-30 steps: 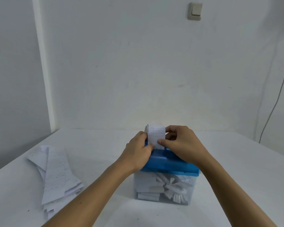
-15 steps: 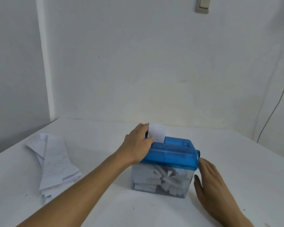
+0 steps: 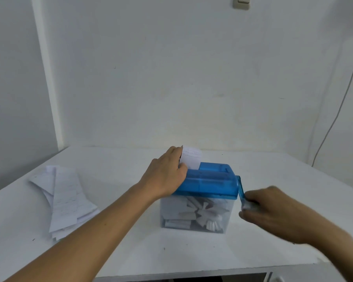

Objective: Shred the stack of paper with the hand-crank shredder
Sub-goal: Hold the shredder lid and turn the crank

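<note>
On my feed I counted one stack [image 3: 63,200] of paper. It lay fanned and loose on the left part of the white desk [image 3: 130,251], well apart from everything else. How many sheets it held I could not tell.

Right of it, the left hand [image 3: 165,176] reached in over the desk and rested on the left end of the one shredder [image 3: 210,184], palm on its blue top. Its thumb lay in front of a single sheet [image 3: 191,159] and its fingers curled behind that sheet's left edge, so it pinched the paper. The sheet stood upright in the slot at the back left of the top, with its upper part clear above the lid and faint print on it.

The shredder stood near the middle of the desk, a blue top on a clear bin [image 3: 169,208]. The bin held many white shreds [image 3: 200,212], too jumbled for me to count. One blue crank [image 3: 241,190] hung down from the right end of the top.

The right hand [image 3: 273,212] was at the crank's lower end, fingers curled round the pale knob there and gripping it. That hand was blurred, so I could not make out its fingers more finely.

Behind, on the white wall [image 3: 171,68], I saw one switch [image 3: 240,2] at the top edge. Far right, one thin cable [image 3: 334,119] hung down toward the desk's back corner.
</note>
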Motion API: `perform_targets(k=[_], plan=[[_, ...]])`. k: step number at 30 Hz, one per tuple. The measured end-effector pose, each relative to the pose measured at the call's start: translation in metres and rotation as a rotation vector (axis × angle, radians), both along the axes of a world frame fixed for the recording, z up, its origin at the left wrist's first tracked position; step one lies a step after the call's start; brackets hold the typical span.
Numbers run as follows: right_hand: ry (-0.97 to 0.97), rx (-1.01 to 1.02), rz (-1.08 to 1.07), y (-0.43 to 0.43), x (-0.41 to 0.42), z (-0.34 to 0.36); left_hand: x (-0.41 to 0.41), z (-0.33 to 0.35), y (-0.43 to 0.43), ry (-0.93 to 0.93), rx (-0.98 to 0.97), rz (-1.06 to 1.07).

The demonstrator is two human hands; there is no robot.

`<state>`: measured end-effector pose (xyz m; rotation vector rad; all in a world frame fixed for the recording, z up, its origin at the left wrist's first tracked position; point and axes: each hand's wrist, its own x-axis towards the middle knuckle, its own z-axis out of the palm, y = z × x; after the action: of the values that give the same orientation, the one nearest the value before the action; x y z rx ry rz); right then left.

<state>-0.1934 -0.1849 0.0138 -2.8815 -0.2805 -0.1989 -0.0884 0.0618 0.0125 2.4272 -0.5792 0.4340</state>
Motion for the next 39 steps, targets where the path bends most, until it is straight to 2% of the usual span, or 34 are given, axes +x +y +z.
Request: perform_targets(k=[2, 4, 6, 8, 12, 15, 18, 24, 28, 30, 31, 33, 35, 37, 39], plan=[[0.055, 0.058, 0.058, -0.007, -0.002, 0.025, 0.003, -0.001, 0.002, 0.017, -0.035, -0.025], [-0.037, 0.187, 0.087, -0.011, -0.003, 0.047, 0.004, -0.002, 0.003, 0.026, -0.057, -0.058], [-0.124, 0.229, 0.059, -0.016, 0.006, 0.057, 0.005, -0.004, 0.001, 0.042, -0.087, -0.099], [-0.17, 0.266, 0.012, -0.019, 0.028, 0.059, 0.006, -0.004, 0.001, 0.036, -0.106, -0.123], [-0.197, 0.514, -0.016, -0.021, 0.079, 0.038, 0.009, -0.008, 0.001, 0.044, -0.13, -0.121], [-0.145, 0.679, 0.003, -0.019, 0.1, 0.009, 0.009, -0.009, 0.001, 0.053, -0.155, -0.118], [0.002, 0.882, -0.039, -0.019, 0.103, -0.029, 0.007, -0.007, 0.001, 0.078, -0.167, -0.124], [0.099, 1.074, -0.161, -0.002, 0.067, -0.077, -0.005, -0.004, 0.0, 0.13, -0.112, -0.079], [0.036, 1.136, -0.188, 0.005, 0.03, -0.081, -0.007, -0.004, -0.001, 0.13, -0.113, -0.044], [0.047, 1.151, -0.089, -0.001, 0.01, -0.065, -0.004, -0.005, -0.001, 0.124, -0.126, -0.056], [0.082, 1.105, -0.003, -0.006, 0.001, -0.055, -0.003, -0.005, -0.001, 0.124, -0.127, -0.065], [0.149, 0.884, 0.134, -0.017, -0.014, -0.033, -0.002, -0.005, -0.001, 0.122, -0.13, -0.073], [0.112, 0.693, 0.189, -0.025, -0.019, -0.012, -0.001, -0.005, -0.001, 0.116, -0.141, -0.083], [0.019, 0.677, 0.224, -0.025, -0.013, 0.008, -0.001, -0.005, 0.0, 0.116, -0.15, -0.102], [-0.061, 0.793, 0.226, -0.022, 0.002, 0.023, -0.001, -0.003, 0.0, 0.12, -0.153, -0.116]])
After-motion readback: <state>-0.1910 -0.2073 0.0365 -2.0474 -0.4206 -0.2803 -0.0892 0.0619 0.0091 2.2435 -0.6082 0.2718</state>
